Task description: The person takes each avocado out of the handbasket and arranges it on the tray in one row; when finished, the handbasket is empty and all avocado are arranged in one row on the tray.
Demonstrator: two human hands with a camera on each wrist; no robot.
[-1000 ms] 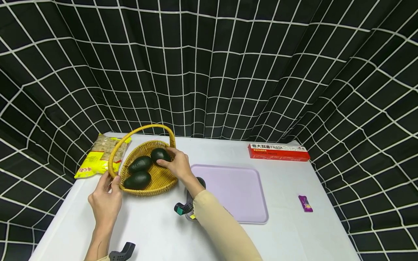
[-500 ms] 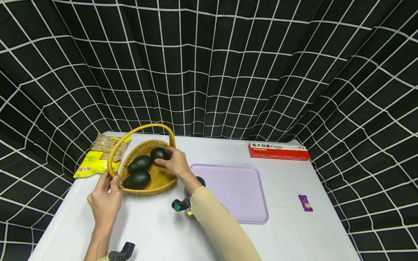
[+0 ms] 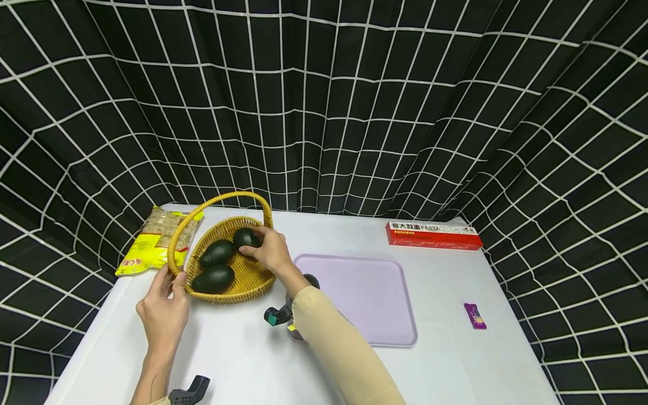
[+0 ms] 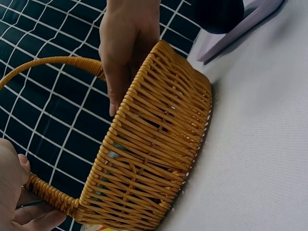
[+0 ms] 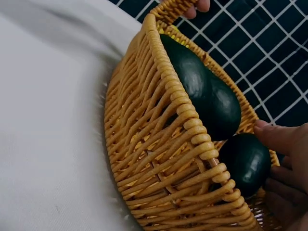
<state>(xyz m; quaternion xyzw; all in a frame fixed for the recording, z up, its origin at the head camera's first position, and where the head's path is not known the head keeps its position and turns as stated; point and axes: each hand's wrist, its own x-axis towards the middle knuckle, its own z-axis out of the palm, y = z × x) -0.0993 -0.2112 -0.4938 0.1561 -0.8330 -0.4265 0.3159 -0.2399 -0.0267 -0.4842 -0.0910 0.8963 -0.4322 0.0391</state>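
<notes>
A yellow wicker basket (image 3: 248, 287) with a tall arched handle stands on the left of the table. Two dark green avocados, a rear one (image 3: 217, 253) and a front one (image 3: 213, 279), lie in its left half. My left hand (image 3: 164, 306) grips the foot of the handle at the basket's left rim, thumb and fingers around it in the left wrist view. Inside the basket's right side, my right hand (image 3: 273, 250) holds a third avocado (image 5: 246, 163), thumb on its near side and fingers behind it. That avocado sits right beside the other two.
A lilac tray (image 3: 372, 304) lies right of the basket, with another dark rounded thing (image 3: 311, 280) at its left edge, partly behind my right arm. Left of the basket is a yellow food bag (image 3: 147, 247). A red pasta box (image 3: 433, 236) and a small purple packet (image 3: 475, 316) lie farther right.
My right hand and forearm have shifted very slightly left, with the held avocado staying in the basket. The left hand keeps its grip on the handle's foot.
</notes>
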